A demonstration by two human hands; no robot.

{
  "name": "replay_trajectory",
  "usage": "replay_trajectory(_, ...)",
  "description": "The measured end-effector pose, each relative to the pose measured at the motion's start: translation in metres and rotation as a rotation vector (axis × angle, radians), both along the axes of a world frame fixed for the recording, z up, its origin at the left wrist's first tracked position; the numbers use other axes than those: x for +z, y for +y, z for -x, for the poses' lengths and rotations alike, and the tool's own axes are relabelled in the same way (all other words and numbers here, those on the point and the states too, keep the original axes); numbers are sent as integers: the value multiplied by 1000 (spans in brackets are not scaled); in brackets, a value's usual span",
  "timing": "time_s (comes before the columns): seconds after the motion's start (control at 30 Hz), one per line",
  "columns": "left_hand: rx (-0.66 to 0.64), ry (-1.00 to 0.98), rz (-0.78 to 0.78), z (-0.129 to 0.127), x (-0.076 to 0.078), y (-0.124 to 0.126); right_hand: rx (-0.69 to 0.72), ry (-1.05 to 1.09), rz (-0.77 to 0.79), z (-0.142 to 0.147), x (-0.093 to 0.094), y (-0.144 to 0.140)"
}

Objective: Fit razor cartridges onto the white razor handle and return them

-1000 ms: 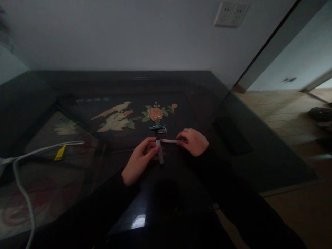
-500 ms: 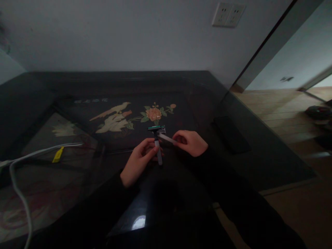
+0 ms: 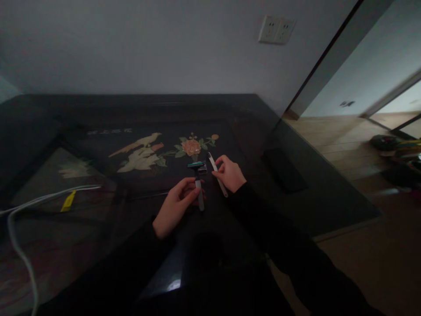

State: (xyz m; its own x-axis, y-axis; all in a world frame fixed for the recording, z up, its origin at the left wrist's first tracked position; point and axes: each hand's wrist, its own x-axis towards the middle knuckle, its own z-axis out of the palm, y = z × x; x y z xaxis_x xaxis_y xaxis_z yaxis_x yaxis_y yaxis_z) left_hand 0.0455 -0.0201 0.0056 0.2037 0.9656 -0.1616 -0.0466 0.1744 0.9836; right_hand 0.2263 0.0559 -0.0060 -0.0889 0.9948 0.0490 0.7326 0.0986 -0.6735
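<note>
My left hand (image 3: pixel 179 204) is closed around the grey handle of a razor (image 3: pixel 199 197), whose dark head with a green strip points away from me. Just right of that head lies a small clear or shiny piece (image 3: pixel 203 168), perhaps a cover; I cannot tell whether it touches the razor. Between thumb and fingers, my right hand (image 3: pixel 230 172) pinches a slim white stick with a dark tip (image 3: pixel 222 188), shaped like a small toothbrush. It slants with the dark tip up and away, and its lower end shows a small hole.
Both hands are over a dark glossy table (image 3: pixel 342 206) with a bird-and-flower picture (image 3: pixel 141 158). A black flat object (image 3: pixel 284 171) lies to the right. White cables (image 3: pixel 19 245) with a yellow tag (image 3: pixel 68 201) run along the left. Behind stands a wall with sockets (image 3: pixel 276 30).
The white stick has swung from pointing at the razor head to slanting steeply beside it, apart from the razor. My right hand has shifted left and slightly up. The left hand still grips the razor.
</note>
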Motion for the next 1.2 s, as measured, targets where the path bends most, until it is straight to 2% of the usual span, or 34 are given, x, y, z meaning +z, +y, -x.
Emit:
replay_trajectory(0.43, 1, -37, 2, 1, -2, 2, 11, -85, -52, 10, 1, 3)
replay_trajectory(0.73, 4, -30, 4, 1, -3, 2, 62, -87, 23, 0, 7, -3)
replay_trajectory(1.2, -11, -1, -7, 1, -2, 2, 115, -57, 24, 7, 6, -6)
